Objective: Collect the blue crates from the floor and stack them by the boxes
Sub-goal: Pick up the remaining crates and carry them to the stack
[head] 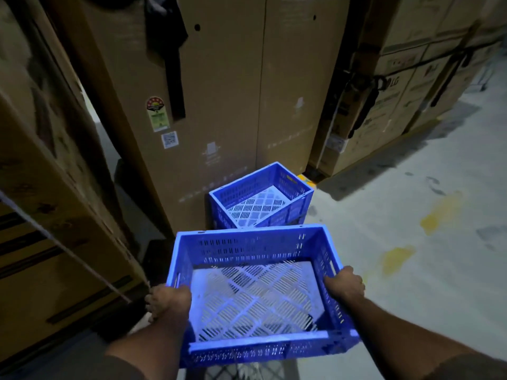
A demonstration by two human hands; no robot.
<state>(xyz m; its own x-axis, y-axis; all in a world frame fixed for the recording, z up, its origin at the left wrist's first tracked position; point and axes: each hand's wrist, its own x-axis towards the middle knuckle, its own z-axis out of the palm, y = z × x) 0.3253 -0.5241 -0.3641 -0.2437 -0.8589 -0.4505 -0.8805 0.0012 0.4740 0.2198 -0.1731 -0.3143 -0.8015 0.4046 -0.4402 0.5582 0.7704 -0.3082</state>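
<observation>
The boxes (389, 105) on the right carry "LG" print; the tall box (219, 91) ahead has a star-rating sticker (156, 113), its wording unreadable. The left hand (168, 301) and right hand (346, 283) clasp opposite side rims of a blue crate (255, 292). A second crate (260, 198) sits against the tall box.

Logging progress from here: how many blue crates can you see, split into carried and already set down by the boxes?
Carried blue crate, gripped by the left hand and right hand: 1
Set-down blue crate by the tall cardboard box: 1; whether another sits beneath it cannot be told
Total blue crates clearly visible: 2
</observation>
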